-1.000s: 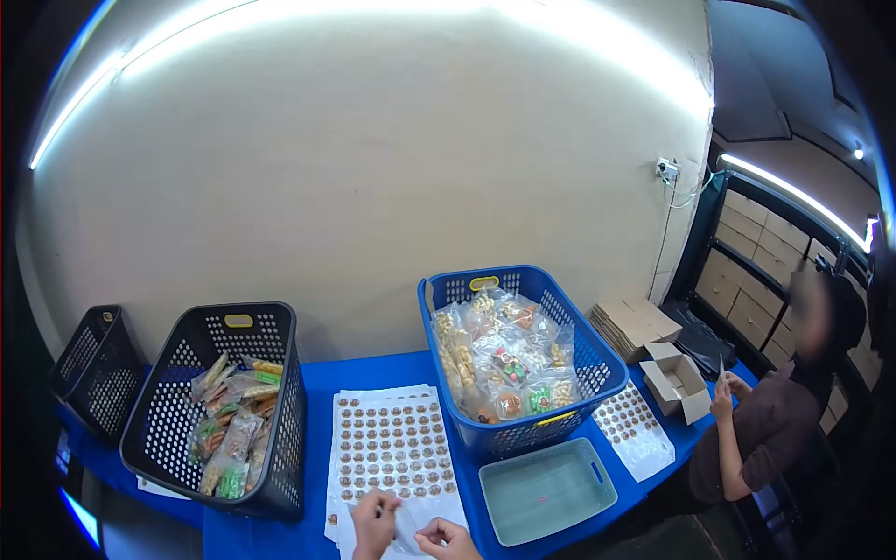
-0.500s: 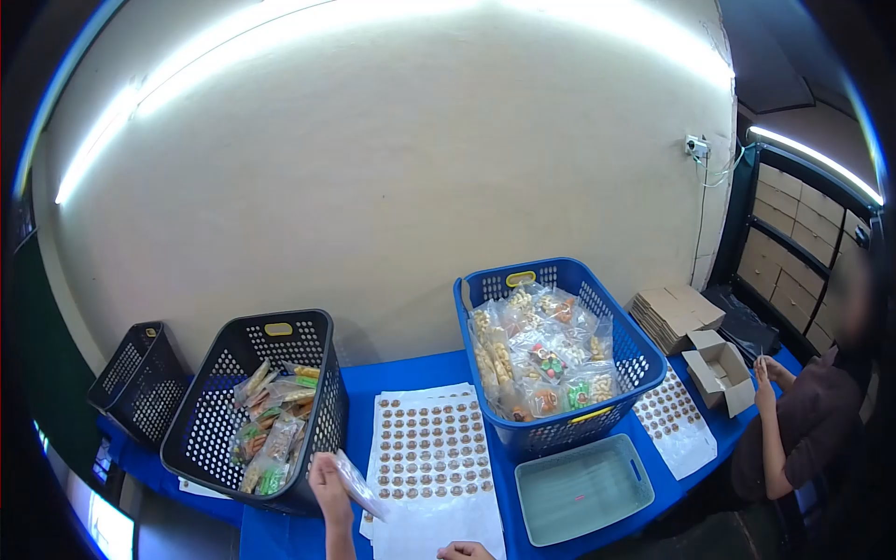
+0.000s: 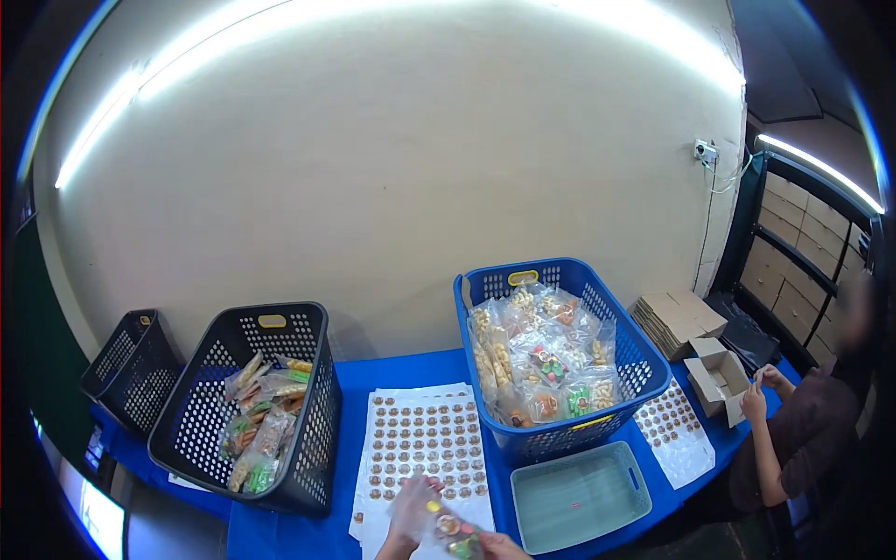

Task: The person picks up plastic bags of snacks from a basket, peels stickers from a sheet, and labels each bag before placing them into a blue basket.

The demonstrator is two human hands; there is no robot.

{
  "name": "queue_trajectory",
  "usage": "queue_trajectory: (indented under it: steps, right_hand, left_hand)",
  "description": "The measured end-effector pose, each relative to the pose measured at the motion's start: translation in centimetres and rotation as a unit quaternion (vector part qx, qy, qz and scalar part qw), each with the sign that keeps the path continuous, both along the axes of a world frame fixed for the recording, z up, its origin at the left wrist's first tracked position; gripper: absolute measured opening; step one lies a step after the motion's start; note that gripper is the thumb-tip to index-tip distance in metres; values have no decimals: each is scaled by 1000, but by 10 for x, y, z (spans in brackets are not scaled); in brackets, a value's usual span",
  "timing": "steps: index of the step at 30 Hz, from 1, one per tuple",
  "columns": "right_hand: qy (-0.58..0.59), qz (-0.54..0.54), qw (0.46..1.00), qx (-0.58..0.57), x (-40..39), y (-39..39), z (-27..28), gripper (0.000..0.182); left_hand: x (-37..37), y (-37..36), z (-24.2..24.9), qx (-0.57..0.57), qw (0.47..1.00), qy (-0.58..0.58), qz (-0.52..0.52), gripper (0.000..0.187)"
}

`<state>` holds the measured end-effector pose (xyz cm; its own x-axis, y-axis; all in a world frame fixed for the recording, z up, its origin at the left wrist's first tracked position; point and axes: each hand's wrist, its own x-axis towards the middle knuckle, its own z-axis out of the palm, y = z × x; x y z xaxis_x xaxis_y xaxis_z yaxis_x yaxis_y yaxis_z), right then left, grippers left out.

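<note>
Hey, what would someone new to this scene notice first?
Probably the blue basket heaped with clear snack bags, right of centre. Next, the nearer black basket left of it, holding more packets. Then the colourful packet at the right hand, bottom centre, by the sheet of round stickers.

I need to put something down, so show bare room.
Bare: blue cloth between the large black basket and the central printed sheets; most of the pale green tray. Crowded: the packed blue basket; the sheets' near end, under the left hand, right hand and plastic bag.
</note>
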<state>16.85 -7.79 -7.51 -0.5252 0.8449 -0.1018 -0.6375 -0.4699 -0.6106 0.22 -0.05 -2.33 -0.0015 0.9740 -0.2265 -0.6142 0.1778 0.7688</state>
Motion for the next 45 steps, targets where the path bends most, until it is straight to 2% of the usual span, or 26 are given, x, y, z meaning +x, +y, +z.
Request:
queue_trajectory:
  steps: [1,3,5,6,8,9,10,11,12,13,14,17,18,20,21,24,25,28,29,32,34,35,38,39,42,45]
  right_hand:
    - [47,-38,998,-26,10,1,-3,34]
    - [138,-113,981,-79,33,1,-9,32]
    - [326,-27,943,52,52,9,6,29]
    - [414,16,903,114,58,13,15,28]
    - [323,31,945,39,64,23,25,14]
    - [276,37,960,1,67,26,24,16]
    - [79,-2,997,-6,73,32,6,15]
    - [-121,-38,992,-12,80,38,-21,14]
    - [-317,-70,946,-15,80,41,-21,13]
    - [-313,-63,948,-18,82,41,-20,15]
    - [-245,-83,965,-39,86,42,-17,15]
    - [-67,-112,985,-116,73,39,61,18]
    - [-177,-101,978,-51,76,44,45,19]
    - [-386,-70,916,83,87,63,-2,20]
    - [-539,-113,821,150,76,62,3,25]
    - [-570,-109,788,207,64,60,-1,29]
    - [-507,-76,844,161,65,61,-2,28]
    - [-511,-93,827,217,62,60,27,29]
    - [-576,-160,727,337,60,61,38,27]
    - [-355,-218,887,197,71,70,71,20]
    - [-202,-257,923,205,101,91,62,17]
    - [-123,-271,932,208,114,100,58,17]
    - [-103,-395,910,65,110,113,100,19]
    - [-104,-344,931,69,123,117,90,25]
    - [-109,-339,935,1,124,121,72,24]
    - [-41,-276,960,-19,130,118,75,22]
  left_hand:
    - [-4,-9,-6,23,999,7,-26,24]
    - [-8,-19,-26,-16,996,-23,-90,26]
    - [-12,-33,-42,-43,987,3,-157,28]
    - [-10,-41,-48,-53,990,18,-132,27]
    - [-4,-56,-51,-76,992,47,-84,25]
    - [-13,-60,-46,-118,975,73,-173,27]
    - [-15,-64,-49,-120,974,99,-162,27]
    - [-16,-67,-56,-123,973,126,-151,27]
    - [-17,-69,-61,-123,971,152,-139,27]
    - [-18,-70,-65,-121,968,179,-126,27]
    - [-20,-70,-67,-97,967,198,-130,26]
    - [-23,-78,-66,-65,962,226,-139,25]
    - [-23,-80,-64,-75,964,214,-139,25]
    - [-22,-85,-67,-84,964,208,-141,24]
    - [-21,-87,-74,-81,963,215,-142,24]
    - [-20,-96,-87,-50,959,243,-136,23]
    - [-19,-100,-96,-34,956,261,-132,23]
    - [-14,-107,-98,-56,926,338,-157,22]
    - [-12,-108,-99,-47,921,347,-170,23]
    - [-2,-105,-107,-17,923,341,-178,23]
    - [3,-101,-106,1,920,344,-186,23]
    - [7,-98,-102,7,912,366,-186,23]
    - [17,-80,-81,30,893,411,-178,22]
    - [22,-75,-73,38,894,412,-172,22]
    - [34,-62,-60,68,891,419,-162,22]
    - [45,-53,-44,83,882,430,-176,23]
